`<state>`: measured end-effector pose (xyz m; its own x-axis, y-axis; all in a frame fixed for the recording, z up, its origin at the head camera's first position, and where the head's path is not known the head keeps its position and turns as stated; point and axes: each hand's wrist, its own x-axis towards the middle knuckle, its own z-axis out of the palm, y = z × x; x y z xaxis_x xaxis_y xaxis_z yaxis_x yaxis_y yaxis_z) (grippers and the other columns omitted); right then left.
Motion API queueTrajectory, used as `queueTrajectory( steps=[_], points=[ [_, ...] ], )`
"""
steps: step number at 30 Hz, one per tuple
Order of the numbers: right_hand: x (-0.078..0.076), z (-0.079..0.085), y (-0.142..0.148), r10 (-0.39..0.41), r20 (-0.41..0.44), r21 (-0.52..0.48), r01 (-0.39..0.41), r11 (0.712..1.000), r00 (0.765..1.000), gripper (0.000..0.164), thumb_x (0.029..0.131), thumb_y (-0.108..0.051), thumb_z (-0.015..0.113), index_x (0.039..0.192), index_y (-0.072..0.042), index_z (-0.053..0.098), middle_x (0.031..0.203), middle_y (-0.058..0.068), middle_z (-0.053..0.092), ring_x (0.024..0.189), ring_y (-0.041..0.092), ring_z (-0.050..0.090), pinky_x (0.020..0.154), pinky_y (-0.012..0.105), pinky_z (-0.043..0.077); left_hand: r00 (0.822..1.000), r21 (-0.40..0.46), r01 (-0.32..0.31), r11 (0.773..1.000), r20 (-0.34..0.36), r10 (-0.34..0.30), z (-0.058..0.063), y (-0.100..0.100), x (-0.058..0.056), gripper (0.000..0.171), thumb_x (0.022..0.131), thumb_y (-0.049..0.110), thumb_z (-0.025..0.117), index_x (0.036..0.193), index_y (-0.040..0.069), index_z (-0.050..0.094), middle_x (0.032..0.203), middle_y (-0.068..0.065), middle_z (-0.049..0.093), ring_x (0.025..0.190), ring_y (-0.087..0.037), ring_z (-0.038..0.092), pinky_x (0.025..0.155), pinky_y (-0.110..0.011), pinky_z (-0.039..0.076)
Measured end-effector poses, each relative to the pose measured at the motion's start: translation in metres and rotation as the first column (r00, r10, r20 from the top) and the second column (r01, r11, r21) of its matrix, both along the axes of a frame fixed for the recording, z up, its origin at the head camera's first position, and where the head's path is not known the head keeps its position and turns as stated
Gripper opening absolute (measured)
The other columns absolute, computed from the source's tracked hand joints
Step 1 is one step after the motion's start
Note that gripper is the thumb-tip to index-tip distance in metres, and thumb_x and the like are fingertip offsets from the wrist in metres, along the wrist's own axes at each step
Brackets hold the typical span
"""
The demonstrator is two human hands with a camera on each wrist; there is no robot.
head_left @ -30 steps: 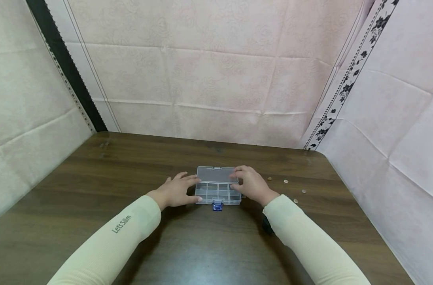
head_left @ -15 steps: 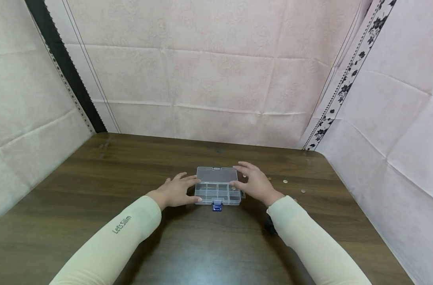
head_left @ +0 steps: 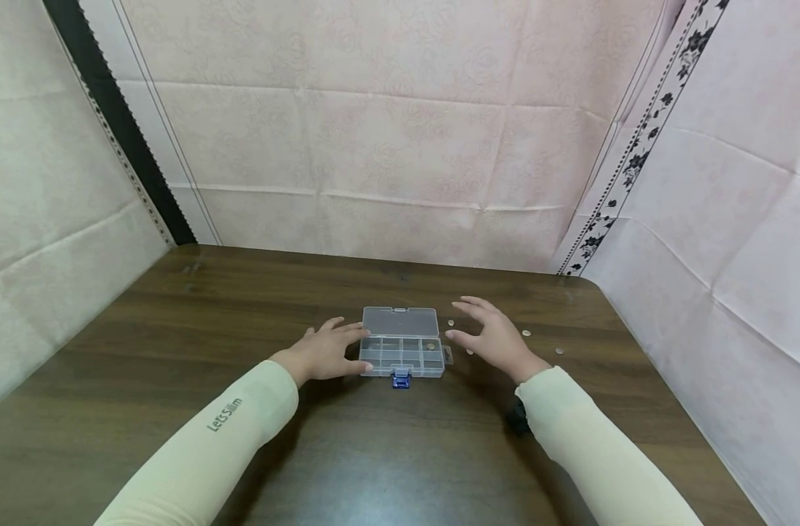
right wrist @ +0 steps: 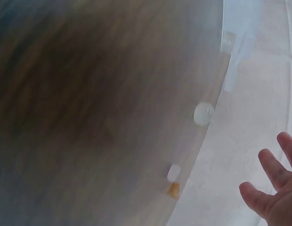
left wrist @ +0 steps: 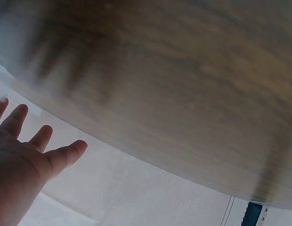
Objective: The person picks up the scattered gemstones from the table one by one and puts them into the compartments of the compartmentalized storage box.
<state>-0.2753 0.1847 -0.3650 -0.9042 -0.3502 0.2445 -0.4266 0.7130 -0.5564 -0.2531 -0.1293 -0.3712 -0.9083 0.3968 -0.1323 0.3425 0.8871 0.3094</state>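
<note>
A clear plastic compartment box point(head_left: 380, 372) lies on the table with its lid point(head_left: 400, 321) tipped back and a blue latch point(head_left: 401, 381) at the front. One small round button-like piece point(head_left: 430, 347) sits in a right-hand compartment. Spread fingers of my left hand point(head_left: 330, 352) touch the box's left side. My right hand point(head_left: 500, 342) hovers just right of the box, thumb and fingers apart, holding nothing. Close by its fingertips lie a pale round piece point(head_left: 451, 322) and another small piece point(head_left: 470, 352). The right wrist view shows a whitish disc point(right wrist: 203, 114) and an orange-brown piece point(right wrist: 174, 189).
More small round pieces lie to the right, one pale point(head_left: 527, 333) and one greyish point(head_left: 560, 351). A clear tab point(head_left: 448, 355) juts from the box's right side. The brown wood table point(head_left: 242, 292) ends at pale hanging cloth point(head_left: 400, 146) behind and at both sides.
My right hand has drawn back to the right from over the box. A small round piece now shows in a right compartment. The left hand has stayed at the box.
</note>
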Motion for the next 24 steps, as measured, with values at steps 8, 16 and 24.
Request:
queueTrajectory(
  steps=[8, 16, 24],
  points=[
    [0.003, 0.004, 0.021, -0.009, 0.030, -0.051, 0.011, 0.999, 0.999, 0.066, 0.086, -0.042, 0.072, 0.141, -0.012, 0.051, 0.150, 0.011, 0.039, 0.135, 0.032, 0.039, 0.102, 0.055, 0.040, 1.000, 0.004, -0.007, 1.000, 0.000, 0.007, -0.001, 0.001, 0.000, 0.071, 0.088, 0.057, 0.061, 0.147, 0.022, 0.042, 0.156, -0.003, 0.032, 0.145, -0.036, 0.017, 0.106, -0.072, 0.015],
    [0.007, 0.009, 0.043, -0.060, 0.105, -0.122, 0.073, 0.990, 0.993, 0.070, 0.085, -0.050, 0.069, 0.142, -0.016, 0.049, 0.151, 0.008, 0.039, 0.141, 0.030, 0.030, 0.109, 0.056, 0.029, 1.000, 0.009, -0.005, 1.000, 0.001, 0.005, -0.001, 0.001, 0.000, 0.071, 0.088, 0.057, 0.061, 0.147, 0.022, 0.042, 0.156, -0.003, 0.033, 0.145, -0.036, 0.017, 0.105, -0.072, 0.015],
    [0.009, 0.008, 0.060, -0.099, 0.163, -0.192, 0.130, 0.973, 0.982, 0.069, 0.087, -0.049, 0.068, 0.143, -0.016, 0.048, 0.149, 0.013, 0.041, 0.140, 0.034, 0.032, 0.107, 0.056, 0.031, 1.000, 0.012, -0.004, 1.000, -0.004, 0.004, 0.000, 0.000, 0.000, 0.072, 0.087, 0.056, 0.062, 0.147, 0.021, 0.043, 0.156, -0.004, 0.033, 0.145, -0.037, 0.017, 0.105, -0.073, 0.015]
  ],
)
